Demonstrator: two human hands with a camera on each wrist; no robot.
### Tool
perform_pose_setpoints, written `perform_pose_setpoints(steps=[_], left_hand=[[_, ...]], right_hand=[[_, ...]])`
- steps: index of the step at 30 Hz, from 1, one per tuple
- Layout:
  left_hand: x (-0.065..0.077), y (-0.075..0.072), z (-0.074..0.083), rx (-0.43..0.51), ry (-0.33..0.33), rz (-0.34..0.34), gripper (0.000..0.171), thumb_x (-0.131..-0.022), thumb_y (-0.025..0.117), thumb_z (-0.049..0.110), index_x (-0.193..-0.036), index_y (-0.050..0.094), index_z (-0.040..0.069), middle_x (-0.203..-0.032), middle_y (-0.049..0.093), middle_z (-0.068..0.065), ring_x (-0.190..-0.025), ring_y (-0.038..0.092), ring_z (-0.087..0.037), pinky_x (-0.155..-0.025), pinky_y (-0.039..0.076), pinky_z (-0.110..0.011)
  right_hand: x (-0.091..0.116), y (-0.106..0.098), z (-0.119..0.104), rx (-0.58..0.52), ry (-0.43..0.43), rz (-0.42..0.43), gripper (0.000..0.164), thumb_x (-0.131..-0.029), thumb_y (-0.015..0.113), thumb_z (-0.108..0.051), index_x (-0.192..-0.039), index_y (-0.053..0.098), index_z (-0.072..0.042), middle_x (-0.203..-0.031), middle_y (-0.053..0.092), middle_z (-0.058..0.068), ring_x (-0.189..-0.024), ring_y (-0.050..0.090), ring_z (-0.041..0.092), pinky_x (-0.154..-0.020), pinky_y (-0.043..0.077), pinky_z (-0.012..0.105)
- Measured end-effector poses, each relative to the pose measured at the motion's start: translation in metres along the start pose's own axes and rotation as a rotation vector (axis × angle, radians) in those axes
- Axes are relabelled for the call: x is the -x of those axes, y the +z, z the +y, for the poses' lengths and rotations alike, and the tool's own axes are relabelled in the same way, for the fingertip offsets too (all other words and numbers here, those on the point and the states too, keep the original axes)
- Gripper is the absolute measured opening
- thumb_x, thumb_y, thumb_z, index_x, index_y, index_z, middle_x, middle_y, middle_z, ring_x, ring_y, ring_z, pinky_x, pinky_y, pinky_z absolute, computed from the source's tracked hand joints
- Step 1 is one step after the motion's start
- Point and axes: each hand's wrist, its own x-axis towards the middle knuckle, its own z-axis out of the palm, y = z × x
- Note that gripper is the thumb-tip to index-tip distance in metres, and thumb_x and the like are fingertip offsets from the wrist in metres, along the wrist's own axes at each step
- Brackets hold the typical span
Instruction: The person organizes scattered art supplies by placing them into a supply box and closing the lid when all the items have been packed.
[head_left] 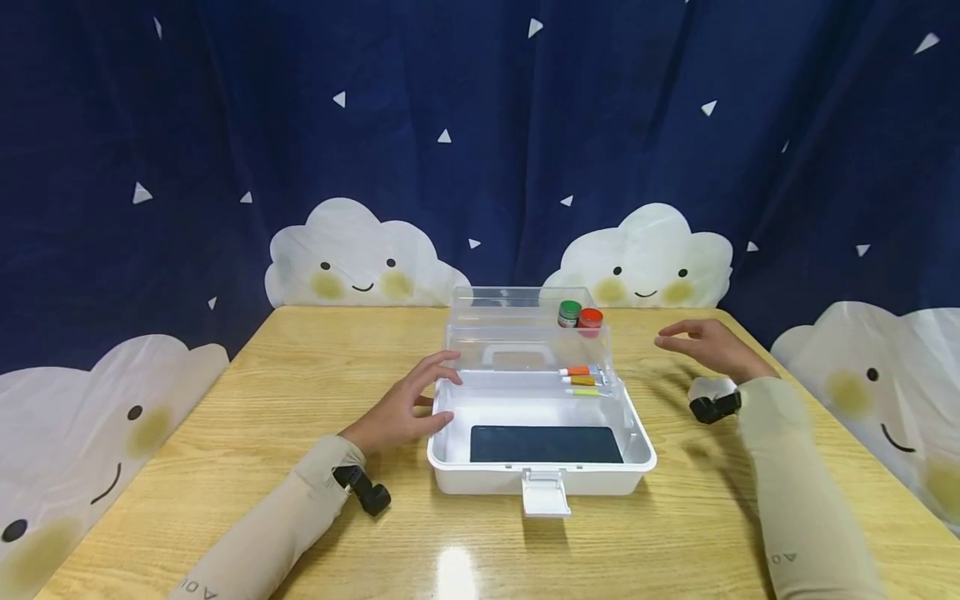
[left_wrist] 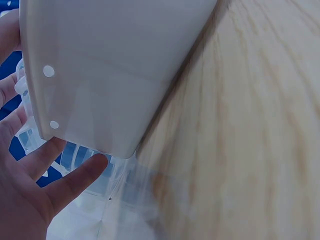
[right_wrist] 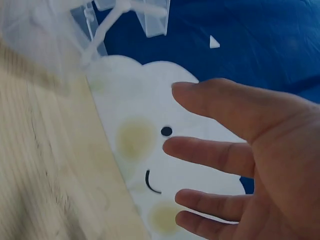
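Listing what lies in my view. Item: white box (head_left: 447,477), middle of the wooden table (head_left: 322,367), lid raised at the back, clear tiers (head_left: 517,357) rising above its base. Front latch (head_left: 546,496): hanging outward, toward me. Dark flat panel (head_left: 546,445): lying in the base, along the front wall. Three paint tubes, orange (head_left: 579,372), brownish yellow (head_left: 581,381) and lime (head_left: 585,392), lying side by side at the right of the tiers. Two jars, one green-lidded (head_left: 569,314), one red-lidded (head_left: 590,320), adjacent at the back right; clear plastic partly screens the red one.

Left hand (head_left: 408,408): at the box's left rim, fingers spread, thumb apart; whether they press the wall I cannot tell. From the left wrist, the side wall blocks my sight of the contents. Right hand (head_left: 711,343): above the table, right of the box and apart from it, fingers parted and slightly bent. Each wrist: one black camera. Backdrop: dark blue curtain (head_left: 480,67), white triangles, smiling clouds (head_left: 367,258) behind the table and at both sides.
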Motion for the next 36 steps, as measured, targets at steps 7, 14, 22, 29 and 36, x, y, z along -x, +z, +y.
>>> perform_pose_setpoints(steps=[7,14,22,29,36], left_hand=[[0.000,0.001,0.000,0.010,0.001,0.007,0.039,-0.087,0.066,0.002,-0.123,0.052,0.006,-0.156,0.023,-0.006,-0.139,0.029,-0.036,-0.092,0.049,-0.055],[0.000,0.002,-0.001,0.009,0.020,0.009,0.039,-0.087,0.066,0.002,-0.122,0.052,0.006,-0.156,0.023,-0.012,-0.139,0.028,-0.036,-0.091,0.049,-0.055],[0.000,0.002,-0.001,0.009,0.012,0.007,0.038,-0.087,0.067,0.005,-0.123,0.052,0.007,-0.156,0.023,-0.010,-0.140,0.027,-0.034,-0.092,0.049,-0.054],[0.000,0.002,-0.001,0.002,0.016,0.008,0.038,-0.088,0.066,0.005,-0.123,0.052,0.006,-0.156,0.023,-0.012,-0.140,0.028,-0.035,-0.091,0.049,-0.054],[0.000,0.002,0.000,0.006,0.012,0.007,0.039,-0.087,0.066,0.004,-0.123,0.052,0.005,-0.156,0.022,-0.013,-0.139,0.028,-0.037,-0.091,0.049,-0.056]], right_hand=[[0.003,-0.002,0.023,-0.006,0.021,-0.037,0.066,-0.091,0.059,-0.054,-0.131,0.055,-0.002,-0.143,0.042,0.026,-0.134,0.026,0.052,-0.105,0.028,0.064],[0.011,-0.005,0.044,-0.047,-0.007,-0.091,0.064,-0.091,0.061,-0.048,-0.132,0.054,0.000,-0.140,0.044,0.028,-0.132,0.028,0.052,-0.102,0.032,0.064],[0.013,-0.004,0.063,-0.026,0.018,-0.145,0.064,-0.091,0.062,-0.046,-0.135,0.051,0.000,-0.139,0.043,0.030,-0.123,0.042,0.046,-0.092,0.044,0.057],[0.015,-0.001,0.073,-0.036,0.015,-0.178,0.058,-0.094,0.061,-0.039,-0.135,0.049,0.001,-0.139,0.044,0.029,-0.124,0.042,0.047,-0.092,0.044,0.056],[0.014,0.001,0.077,-0.015,0.029,-0.227,0.061,-0.094,0.060,-0.042,-0.135,0.049,0.001,-0.139,0.043,0.030,-0.124,0.043,0.046,-0.094,0.043,0.057]])
